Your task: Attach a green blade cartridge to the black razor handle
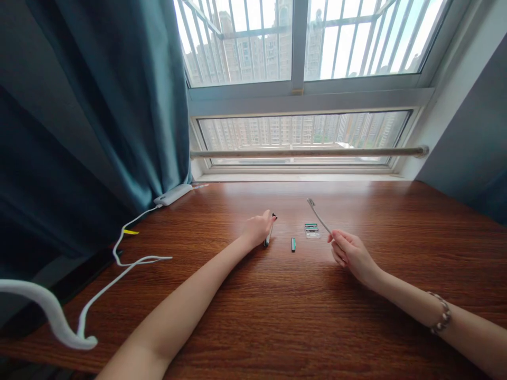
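Observation:
My left hand (258,230) is closed around a razor handle (270,236), with its black end showing past the fingertips. Low over the table on the other side, my right hand (350,252) grips a thin grey toothbrush (320,218) by its handle end. The brush's bristled head points up and left, away from me. Between the hands, a loose razor cartridge (293,245), green and black, lies on the wood. Just behind it, a small clear plastic case (312,234) holds more green-and-black cartridges.
The brown wooden table (253,316) reaches to the window. On the left, a white power strip (174,195) lies by the blue curtain (158,105), its white cable (119,243) looping forward. A curved white stand (59,316) is at the near left. A rail (309,153) crosses the window.

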A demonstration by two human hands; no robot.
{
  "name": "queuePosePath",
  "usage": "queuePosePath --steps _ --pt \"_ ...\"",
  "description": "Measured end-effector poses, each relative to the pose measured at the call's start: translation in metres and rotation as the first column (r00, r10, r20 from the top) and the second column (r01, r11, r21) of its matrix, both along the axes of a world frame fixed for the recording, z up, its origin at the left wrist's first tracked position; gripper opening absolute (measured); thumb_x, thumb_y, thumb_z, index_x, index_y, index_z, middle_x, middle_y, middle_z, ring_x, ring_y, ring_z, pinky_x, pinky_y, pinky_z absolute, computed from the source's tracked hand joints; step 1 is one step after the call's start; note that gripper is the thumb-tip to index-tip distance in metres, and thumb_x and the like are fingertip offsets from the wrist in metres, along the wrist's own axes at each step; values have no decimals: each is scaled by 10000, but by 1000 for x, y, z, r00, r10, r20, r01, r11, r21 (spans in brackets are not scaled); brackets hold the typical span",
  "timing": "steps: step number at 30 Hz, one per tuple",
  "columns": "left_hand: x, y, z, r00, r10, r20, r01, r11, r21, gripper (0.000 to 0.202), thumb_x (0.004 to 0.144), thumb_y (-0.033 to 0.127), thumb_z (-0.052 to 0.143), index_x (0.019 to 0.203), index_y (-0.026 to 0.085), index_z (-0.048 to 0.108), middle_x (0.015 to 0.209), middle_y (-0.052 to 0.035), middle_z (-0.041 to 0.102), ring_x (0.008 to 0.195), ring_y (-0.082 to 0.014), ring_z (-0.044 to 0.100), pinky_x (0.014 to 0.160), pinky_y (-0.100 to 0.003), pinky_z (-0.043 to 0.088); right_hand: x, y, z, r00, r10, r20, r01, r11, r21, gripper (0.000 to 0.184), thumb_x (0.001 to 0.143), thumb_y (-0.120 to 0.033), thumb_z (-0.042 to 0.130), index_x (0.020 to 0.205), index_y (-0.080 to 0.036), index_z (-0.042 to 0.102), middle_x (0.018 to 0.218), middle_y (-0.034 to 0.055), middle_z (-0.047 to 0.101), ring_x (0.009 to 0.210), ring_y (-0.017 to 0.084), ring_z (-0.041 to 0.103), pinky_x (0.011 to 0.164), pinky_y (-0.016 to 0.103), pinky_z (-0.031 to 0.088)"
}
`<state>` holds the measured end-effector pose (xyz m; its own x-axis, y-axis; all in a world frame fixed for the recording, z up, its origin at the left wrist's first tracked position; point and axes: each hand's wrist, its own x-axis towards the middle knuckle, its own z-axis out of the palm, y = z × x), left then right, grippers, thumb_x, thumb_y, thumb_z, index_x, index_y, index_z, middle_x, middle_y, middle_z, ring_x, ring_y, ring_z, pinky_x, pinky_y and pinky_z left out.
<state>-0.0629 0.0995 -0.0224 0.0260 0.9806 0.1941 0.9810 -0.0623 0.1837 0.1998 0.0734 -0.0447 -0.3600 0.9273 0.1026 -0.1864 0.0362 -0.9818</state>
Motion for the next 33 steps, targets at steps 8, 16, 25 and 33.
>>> queuePosePath --steps 8,16,25,33 --pt "54 -46 27 748 -381 544 417 907 63 486 843 492 280 809 146 620 564 4 549 514 -98 488 496 -198 343 -44 -23 5 967 251 -31 -251 968 9 318 875 -433 354 676 -189 400 352 -108 281 289 49 225 312 168 223" --pt "39 -38 39 138 -166 976 49 986 161 333 791 395 395 573 153 462 491 30 431 433 -74 408 415 -195 335 -65 -10 26 941 196 277 -292 883 367 282 866 -401 368 852 -173 535 773 37 573 705 135 536 645 274 442" --pt "42 -28 25 -159 32 987 220 976 4 172 776 288 439 659 164 418 531 43 461 462 -69 460 479 -204 387 -49 15 -19 764 -190 616 -278 765 580 555 676 -254 657 1169 -144 427 1108 127 518 1034 252 424 900 430 363" --pt "47 -28 2 -136 211 968 326 932 -157 169 730 261 533 652 134 454 441 75 367 330 -5 229 357 -151 126 -57 21 -20 800 -202 565 -241 754 611 518 685 -175 638 1155 -191 423 952 66 583 874 205 498 787 382 428"
